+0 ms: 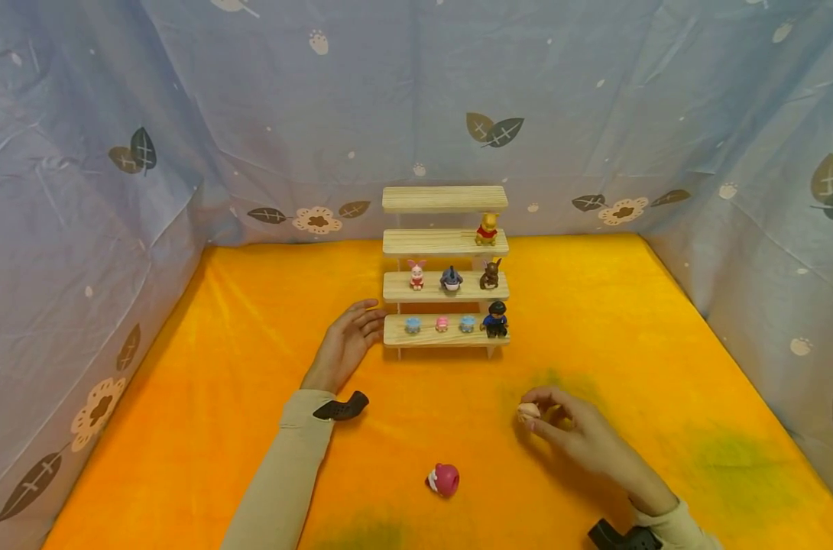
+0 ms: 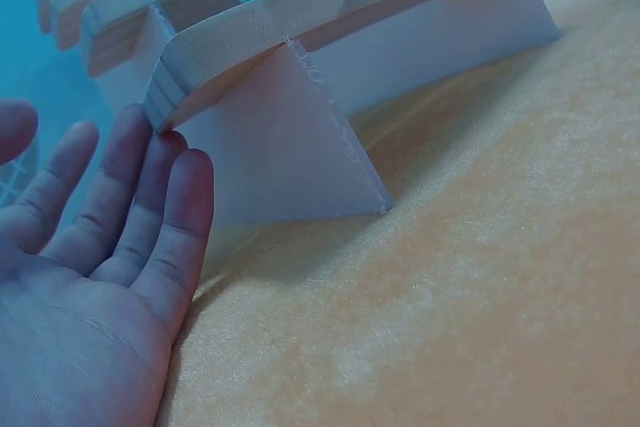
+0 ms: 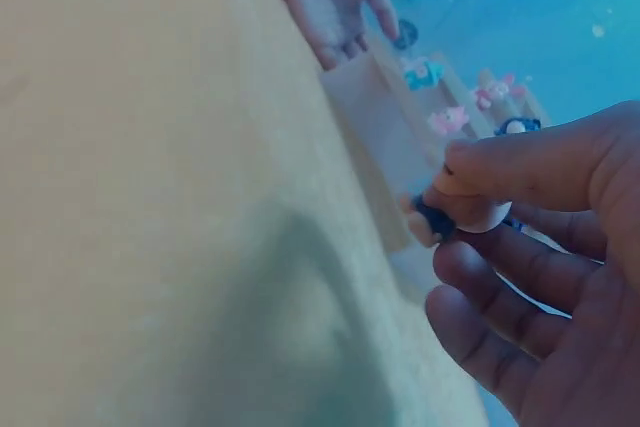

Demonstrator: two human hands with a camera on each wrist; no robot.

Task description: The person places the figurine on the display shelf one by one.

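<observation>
My right hand (image 1: 581,431) pinches a small pale beige object (image 1: 527,412) between thumb and fingertips, above the cloth to the right of the shelf's front. Its kind cannot be made out, as fingers cover much of it in the right wrist view. At the left end of the lowest step of a wooden tiered shelf (image 1: 445,198) is my left hand (image 1: 344,344), palm up and fingers loosely extended. In the left wrist view, its fingertips (image 2: 190,182) touch or nearly touch the step's corner. A dark pink toy (image 1: 445,480) with a white part lies on the cloth between the forearms.
On the lowest step stand blue figures (image 1: 413,325), a pink one (image 1: 442,324) and a dark-haired figure (image 1: 496,320). Above are a piglet (image 1: 416,276), donkey (image 1: 451,279), brown figure (image 1: 490,274) and yellow bear (image 1: 487,229). Patterned curtains (image 1: 286,114) surround the orange cloth (image 1: 251,305).
</observation>
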